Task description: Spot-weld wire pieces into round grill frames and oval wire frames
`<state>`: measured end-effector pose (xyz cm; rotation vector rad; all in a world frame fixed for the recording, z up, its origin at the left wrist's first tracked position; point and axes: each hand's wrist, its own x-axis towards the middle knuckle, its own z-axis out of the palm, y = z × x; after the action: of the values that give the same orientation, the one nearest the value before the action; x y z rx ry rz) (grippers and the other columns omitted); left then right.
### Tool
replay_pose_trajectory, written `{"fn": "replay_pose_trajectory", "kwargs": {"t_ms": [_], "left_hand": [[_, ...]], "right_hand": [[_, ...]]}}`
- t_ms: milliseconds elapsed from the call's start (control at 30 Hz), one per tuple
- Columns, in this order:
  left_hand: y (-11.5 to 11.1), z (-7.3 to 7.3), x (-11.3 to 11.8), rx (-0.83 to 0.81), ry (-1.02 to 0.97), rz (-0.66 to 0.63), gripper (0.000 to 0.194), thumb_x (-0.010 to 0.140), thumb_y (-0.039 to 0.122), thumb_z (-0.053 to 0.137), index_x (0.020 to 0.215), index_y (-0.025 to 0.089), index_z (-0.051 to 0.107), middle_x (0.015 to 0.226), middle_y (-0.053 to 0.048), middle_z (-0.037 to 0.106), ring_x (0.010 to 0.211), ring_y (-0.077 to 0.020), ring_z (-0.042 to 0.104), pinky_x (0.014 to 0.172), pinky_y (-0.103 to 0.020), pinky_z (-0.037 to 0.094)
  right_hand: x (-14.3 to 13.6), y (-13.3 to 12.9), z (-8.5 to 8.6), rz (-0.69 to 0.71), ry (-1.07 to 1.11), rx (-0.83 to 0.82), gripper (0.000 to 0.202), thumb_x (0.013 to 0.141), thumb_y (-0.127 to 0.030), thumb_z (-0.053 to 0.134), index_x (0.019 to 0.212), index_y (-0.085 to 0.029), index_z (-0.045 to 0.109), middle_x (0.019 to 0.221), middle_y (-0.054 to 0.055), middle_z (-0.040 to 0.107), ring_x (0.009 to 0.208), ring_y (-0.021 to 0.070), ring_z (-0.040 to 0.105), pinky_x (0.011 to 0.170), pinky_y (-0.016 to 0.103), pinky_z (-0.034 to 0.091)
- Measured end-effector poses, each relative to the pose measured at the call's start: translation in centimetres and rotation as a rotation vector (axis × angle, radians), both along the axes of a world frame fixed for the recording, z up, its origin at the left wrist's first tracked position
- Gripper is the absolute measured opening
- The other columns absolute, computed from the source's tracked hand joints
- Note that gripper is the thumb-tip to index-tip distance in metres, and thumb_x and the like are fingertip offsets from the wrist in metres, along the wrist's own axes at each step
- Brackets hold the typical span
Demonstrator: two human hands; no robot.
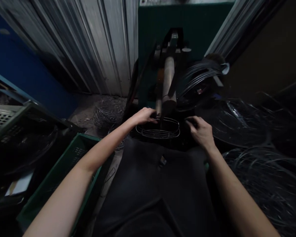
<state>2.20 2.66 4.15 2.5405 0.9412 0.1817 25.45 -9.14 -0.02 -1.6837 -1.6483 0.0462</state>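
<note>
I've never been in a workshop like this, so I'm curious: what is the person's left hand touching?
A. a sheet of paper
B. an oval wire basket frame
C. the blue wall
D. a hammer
B. The left hand rests on the rim of the oval wire frame lying in front of the green machine, while the right hand sits just beside it.

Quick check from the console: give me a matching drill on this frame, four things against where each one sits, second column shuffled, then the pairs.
Things:
1. wire basket
2. green crate
3. left hand
4. right hand

Places:
A. low on the left, beside the left forearm
B. on the basket's left rim
C. centre, under the machine's upright bar
D. right of the basket, near the loose wire

Pairs: 1-C, 2-A, 3-B, 4-D
</note>
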Motion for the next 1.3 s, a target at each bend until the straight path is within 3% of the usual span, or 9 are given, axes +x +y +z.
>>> {"fn": "replay_pose_trajectory", "kwargs": {"t_ms": [167,367,533,733,833,933,1100,1300], "left_hand": [[0.0,0.3,0.0,-0.019,-0.003,0.003,0.031,0.075,0.031,0.068,0.097,0.01,0.064,0.09,-0.007,0.068,0.082,-0.0173,0.061,0.064,-0.021,0.037],[0.0,0.5,-0.1,-0.033,-0.012,0.001,0.029,0.074,0.032,0.067,0.094,0.011,0.064,0.088,-0.005,0.067,0.08,-0.0163,0.061,0.064,-0.02,0.038],[0.1,0.6,0.1,-0.046,-0.013,0.017,0.028,0.074,0.033,0.067,0.092,0.012,0.065,0.084,-0.003,0.067,0.078,-0.0169,0.061,0.062,-0.021,0.038],[0.7,-0.4,-2.3,-0.056,-0.025,0.06,0.031,0.073,0.03,0.069,0.099,0.013,0.064,0.097,-0.006,0.067,0.092,-0.0195,0.062,0.077,-0.023,0.043],[-0.1,-0.6,-3.3,0.059,-0.116,0.133,0.048,0.071,0.034,0.071,0.113,0.014,0.058,0.11,-0.009,0.063,0.102,-0.0204,0.059,0.086,-0.026,0.043],[-1.2,-0.4,-2.5,0.174,-0.152,0.123,0.052,0.073,0.036,0.069,0.118,0.014,0.055,0.114,-0.011,0.061,0.104,-0.021,0.057,0.09,-0.029,0.043],[-1.5,-0.2,-0.2,0.084,-0.046,0.012,0.031,0.076,0.029,0.066,0.104,0.013,0.063,0.098,-0.008,0.068,0.091,-0.0187,0.062,0.078,-0.024,0.044],[-1.4,-0.3,-0.7,-0.018,-0.135,0.009,0.026,0.075,0.026,0.067,0.097,0.012,0.067,0.089,-0.005,0.069,0.079,-0.0149,0.062,0.067,-0.019,0.041]], "right_hand": [[3.1,-0.5,-1.2,0.035,0.061,-0.121,0.019,0.083,-0.029,0.05,0.092,-0.02,0.064,0.093,0.006,0.067,0.087,0.0205,0.062,0.082,0.034,0.047],[4.3,2.3,-0.9,0.234,-0.053,-0.346,0.027,0.082,-0.022,0.048,0.101,-0.023,0.067,0.107,0.005,0.064,0.097,0.0191,0.06,0.086,0.032,0.046],[4.9,3.9,-0.6,0.36,-0.182,-0.535,0.021,0.081,-0.023,0.052,0.094,-0.022,0.069,0.098,0.004,0.067,0.09,0.0184,0.062,0.082,0.029,0.047],[3.9,3.3,1.4,0.406,-0.284,-0.433,0.023,0.084,-0.021,0.046,0.093,-0.021,0.066,0.09,0.004,0.068,0.083,0.0186,0.06,0.078,0.03,0.045],[2.3,3.4,2.5,0.432,-0.32,-0.392,0.023,0.085,-0.022,0.044,0.092,-0.019,0.066,0.088,0.006,0.067,0.081,0.0179,0.06,0.075,0.028,0.045],[0.5,3.9,3.0,0.439,-0.372,-0.378,0.022,0.084,-0.021,0.045,0.091,-0.019,0.066,0.087,0.007,0.067,0.079,0.0183,0.06,0.072,0.027,0.044],[-1.0,4.4,3.0,0.45,-0.413,-0.34,0.025,0.082,-0.015,0.043,0.087,-0.021,0.067,0.086,0.004,0.068,0.079,0.0169,0.061,0.071,0.025,0.044],[-1.2,3.9,3.6,0.495,-0.35,-0.341,0.029,0.084,-0.039,0.051,0.1,-0.021,0.066,0.096,0.006,0.069,0.085,0.0199,0.064,0.074,0.028,0.048]]}}
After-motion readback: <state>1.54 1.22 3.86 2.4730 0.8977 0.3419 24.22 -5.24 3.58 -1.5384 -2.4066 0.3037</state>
